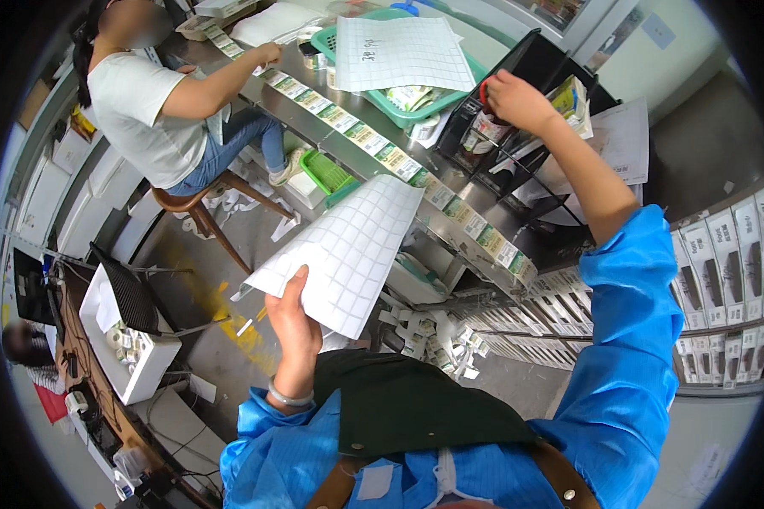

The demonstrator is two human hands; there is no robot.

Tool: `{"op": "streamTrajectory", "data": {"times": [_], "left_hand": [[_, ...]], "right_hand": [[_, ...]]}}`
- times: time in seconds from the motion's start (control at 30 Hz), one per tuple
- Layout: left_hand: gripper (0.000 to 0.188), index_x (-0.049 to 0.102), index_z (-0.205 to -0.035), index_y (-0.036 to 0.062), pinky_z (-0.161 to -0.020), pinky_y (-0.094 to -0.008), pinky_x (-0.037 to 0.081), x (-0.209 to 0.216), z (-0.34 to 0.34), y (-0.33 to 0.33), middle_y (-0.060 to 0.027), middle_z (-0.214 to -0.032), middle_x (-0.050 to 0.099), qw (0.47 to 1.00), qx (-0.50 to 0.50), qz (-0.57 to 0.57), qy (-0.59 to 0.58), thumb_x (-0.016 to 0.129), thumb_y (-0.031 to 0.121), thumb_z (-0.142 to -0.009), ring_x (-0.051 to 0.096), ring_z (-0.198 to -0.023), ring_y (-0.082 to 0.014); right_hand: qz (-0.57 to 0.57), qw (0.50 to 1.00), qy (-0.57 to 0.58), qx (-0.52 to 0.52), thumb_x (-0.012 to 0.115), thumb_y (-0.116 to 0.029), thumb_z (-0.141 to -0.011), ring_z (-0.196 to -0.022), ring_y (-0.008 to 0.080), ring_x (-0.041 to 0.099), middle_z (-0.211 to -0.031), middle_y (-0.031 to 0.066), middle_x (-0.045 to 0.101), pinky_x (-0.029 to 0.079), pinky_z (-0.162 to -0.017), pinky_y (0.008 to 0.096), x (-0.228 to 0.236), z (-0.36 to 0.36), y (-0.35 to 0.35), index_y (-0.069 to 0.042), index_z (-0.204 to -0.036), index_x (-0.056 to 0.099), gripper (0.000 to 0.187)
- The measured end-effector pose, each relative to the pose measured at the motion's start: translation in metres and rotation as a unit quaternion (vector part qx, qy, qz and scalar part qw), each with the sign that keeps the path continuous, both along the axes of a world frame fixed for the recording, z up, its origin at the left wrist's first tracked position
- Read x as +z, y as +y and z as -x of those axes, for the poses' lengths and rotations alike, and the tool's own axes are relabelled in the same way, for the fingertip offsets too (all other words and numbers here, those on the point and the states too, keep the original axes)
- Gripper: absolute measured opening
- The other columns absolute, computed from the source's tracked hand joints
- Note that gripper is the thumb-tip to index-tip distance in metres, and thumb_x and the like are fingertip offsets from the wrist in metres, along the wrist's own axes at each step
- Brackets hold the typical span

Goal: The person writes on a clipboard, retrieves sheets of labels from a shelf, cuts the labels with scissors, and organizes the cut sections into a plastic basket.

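My left hand [295,327] is closed on the lower edge of a white grid-lined sheet [348,263], with the thumb on top; the sheet curls and hangs in front of me. My right hand [518,102] reaches out to a black desk organizer [458,127]. Its fingers are closed at a small red handle-like piece [484,93], mostly hidden by the hand. Inside the organizer stand a jar with a dark label [486,133] and a green-and-yellow packet [570,100]. A strip of green-and-white labels [365,136] runs along the metal table's near edge.
Left of the organizer is a green basket [475,72] with another gridded sheet [403,53] on top. A co-worker [144,93] sits on a wooden stool [187,204], one hand at the label strip. Paper scraps [437,343] litter the floor. Narrow white boxes [721,246] fill shelves at right.
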State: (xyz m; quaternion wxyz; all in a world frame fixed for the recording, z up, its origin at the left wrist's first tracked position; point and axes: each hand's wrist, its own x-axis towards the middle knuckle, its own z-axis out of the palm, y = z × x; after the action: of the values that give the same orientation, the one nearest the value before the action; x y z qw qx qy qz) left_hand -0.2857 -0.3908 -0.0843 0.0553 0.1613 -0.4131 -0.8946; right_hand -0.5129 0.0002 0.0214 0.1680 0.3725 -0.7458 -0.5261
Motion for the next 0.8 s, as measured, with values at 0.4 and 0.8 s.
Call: {"op": "streamTrajectory", "data": {"times": [0.4,0.8], "left_hand": [[0.030,0.053,-0.110,-0.0038,-0.085,-0.0294,0.043,-0.011,-0.018,-0.004,-0.0098,-0.104,0.060,0.998,0.048,0.034,0.030,0.060,0.005,-0.082,0.057,-0.096,-0.0176],[0.028,0.061,-0.104,-0.0014,-0.099,-0.0356,0.035,0.005,-0.021,0.019,-0.0128,-0.109,0.059,0.671,-0.104,0.645,0.351,0.057,0.009,-0.079,0.048,-0.115,-0.0290]], "right_hand": [[0.318,0.910,0.194,-0.184,0.063,-0.012,-0.068,-0.084,0.0235,0.059,-0.079,0.0051,0.062,0.049,-0.065,0.0352,0.130,-0.085,-0.025,-0.008,-0.076,0.066,0.010],[0.901,0.265,-0.286,-0.188,0.066,-0.015,-0.076,-0.053,0.0117,0.054,-0.059,0.0051,0.057,0.043,-0.052,0.0228,-0.034,-0.277,-0.109,-0.003,-0.068,0.054,0.019]]}}
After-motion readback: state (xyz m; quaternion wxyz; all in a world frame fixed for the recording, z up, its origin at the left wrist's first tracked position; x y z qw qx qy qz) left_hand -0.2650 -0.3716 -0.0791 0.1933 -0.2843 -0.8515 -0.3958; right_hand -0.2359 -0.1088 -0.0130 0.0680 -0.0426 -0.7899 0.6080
